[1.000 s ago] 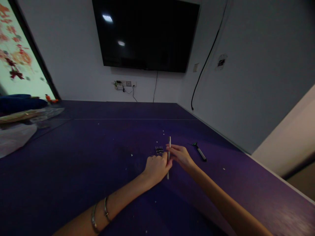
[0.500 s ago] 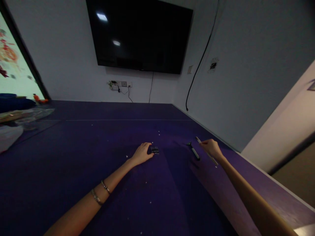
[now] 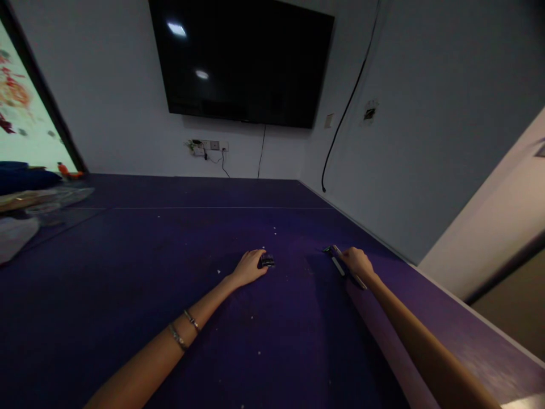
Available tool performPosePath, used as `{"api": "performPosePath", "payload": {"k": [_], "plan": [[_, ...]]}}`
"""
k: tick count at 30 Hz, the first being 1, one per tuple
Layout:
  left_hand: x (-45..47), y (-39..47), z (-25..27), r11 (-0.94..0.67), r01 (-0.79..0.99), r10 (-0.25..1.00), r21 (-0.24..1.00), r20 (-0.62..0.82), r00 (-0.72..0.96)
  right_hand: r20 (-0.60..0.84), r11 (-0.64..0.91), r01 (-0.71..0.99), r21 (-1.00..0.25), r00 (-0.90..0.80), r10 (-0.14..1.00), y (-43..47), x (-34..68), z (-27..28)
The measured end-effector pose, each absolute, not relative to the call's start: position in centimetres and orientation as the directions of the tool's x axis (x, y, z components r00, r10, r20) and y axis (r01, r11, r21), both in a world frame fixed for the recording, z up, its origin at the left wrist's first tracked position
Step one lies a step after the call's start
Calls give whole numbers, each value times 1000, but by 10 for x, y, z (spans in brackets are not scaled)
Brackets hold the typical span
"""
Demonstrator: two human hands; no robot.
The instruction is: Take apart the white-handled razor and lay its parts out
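Head: toward the tabletop's point(image 3: 293, 318) right edge, my right fingers point(image 3: 347, 255) pinch the pale stick point(image 3: 360, 282), likely light, stiff, best held mid-length; left fingers point(image 3: 257, 253) bracket the dark piece point(image 3: 268, 261), grip unclear.

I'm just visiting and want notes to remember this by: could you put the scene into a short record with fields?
Left hand: thumb and fingers around a small dark item; grip unclear
Right hand: holding a slim pale stick
Nearest to right hand: razor-like tool
Surface: purple top, with small white specks
Wall: large dark screen
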State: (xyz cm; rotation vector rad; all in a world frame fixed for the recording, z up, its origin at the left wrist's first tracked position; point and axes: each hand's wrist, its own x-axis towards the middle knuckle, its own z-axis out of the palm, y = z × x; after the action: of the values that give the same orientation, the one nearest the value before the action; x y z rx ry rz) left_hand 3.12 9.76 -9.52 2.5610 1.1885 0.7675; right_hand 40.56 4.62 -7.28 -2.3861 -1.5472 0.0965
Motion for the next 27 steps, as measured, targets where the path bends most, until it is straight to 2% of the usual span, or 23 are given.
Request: {"api": "performPosePath", "payload": {"k": [11,15,18,20,22,25,27], "plan": [[31,88,-89,-645,626,764,438,389,515,78,-401,876,-268,435,897,36,396,-61],[33,78,-80,-671,571,741,473,429,516,199,-354,896,-268,411,890,27,383,-38],[40,67,-70,-705,520,708,482,446,547,322,-119,941,-318,225,920,23,361,-21],[47,59,-64,-727,486,685,486,456,569,321,137,913,-384,-7,947,20,342,-15],[53,49,-58,-744,456,663,489,455,594,264,312,839,-447,-209,942,15,322,-14],[59,35,-52,-765,419,635,489,463,619,128,367,793,-487,-350,928,7,299,-17],[61,27,-49,-778,402,617,483,469,632,91,394,789,-471,-401,912,1,287,-17]]}}
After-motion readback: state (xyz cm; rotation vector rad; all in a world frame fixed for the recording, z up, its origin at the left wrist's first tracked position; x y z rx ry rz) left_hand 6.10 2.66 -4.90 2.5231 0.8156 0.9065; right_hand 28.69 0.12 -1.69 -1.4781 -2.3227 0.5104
